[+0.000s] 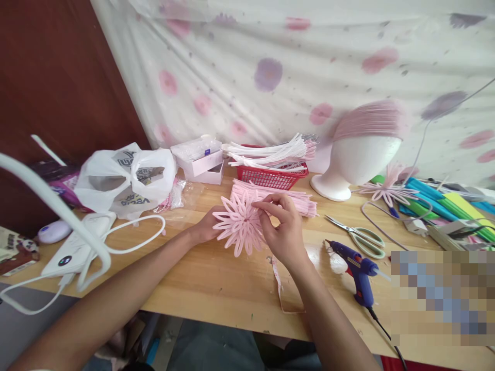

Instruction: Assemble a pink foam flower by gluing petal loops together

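Note:
A pink pipe-cleaner flower (237, 221) with many looped petals is held up over the table, facing me. My left hand (207, 226) grips it from behind on the left side; most of its fingers are hidden by the petals. With thumb and index finger together, my right hand (284, 226) pinches a petal at the flower's upper right. Just behind the flower lies a bundle of pink pipe cleaners (297, 202). Under my right wrist is a thin paper strip (277, 278) on the tabletop.
Scissors (358, 234) and a blue glue gun (358, 270) lie to the right. Behind stand a red basket (270, 178) of pipe cleaners, white boxes (201, 167) and a foam head (359, 154). A plastic bag (127, 180) and a cabled white power bank (79, 245) sit left.

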The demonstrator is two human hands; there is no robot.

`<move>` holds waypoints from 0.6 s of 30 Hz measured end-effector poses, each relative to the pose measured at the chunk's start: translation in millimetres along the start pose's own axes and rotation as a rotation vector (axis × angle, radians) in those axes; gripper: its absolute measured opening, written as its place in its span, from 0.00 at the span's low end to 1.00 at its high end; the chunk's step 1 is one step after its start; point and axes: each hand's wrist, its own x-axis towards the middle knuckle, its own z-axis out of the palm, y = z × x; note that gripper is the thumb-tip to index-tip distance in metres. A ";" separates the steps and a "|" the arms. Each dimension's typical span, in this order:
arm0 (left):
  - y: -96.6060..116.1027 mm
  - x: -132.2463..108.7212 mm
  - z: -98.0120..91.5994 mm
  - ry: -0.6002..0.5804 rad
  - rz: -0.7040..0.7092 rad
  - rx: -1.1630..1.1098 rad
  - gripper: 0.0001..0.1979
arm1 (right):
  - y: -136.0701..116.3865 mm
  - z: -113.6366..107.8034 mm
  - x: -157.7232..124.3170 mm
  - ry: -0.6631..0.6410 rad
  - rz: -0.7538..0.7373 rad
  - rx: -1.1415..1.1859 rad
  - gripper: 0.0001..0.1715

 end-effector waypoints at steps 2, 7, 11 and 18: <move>-1.1 -0.5 -0.1 -0.006 -0.011 -0.003 0.13 | -0.9 -0.7 -0.2 0.012 0.006 0.019 0.16; -1.2 1.3 2.0 0.049 -0.034 -0.031 0.14 | -3.1 -2.8 -0.4 0.065 0.052 0.015 0.13; 7.8 3.5 7.7 0.067 -0.059 -0.081 0.14 | -2.1 -1.4 -0.7 0.044 0.058 -0.002 0.10; 16.7 3.0 11.9 0.045 -0.106 -0.142 0.19 | 0.5 1.9 -0.6 0.072 0.056 0.003 0.08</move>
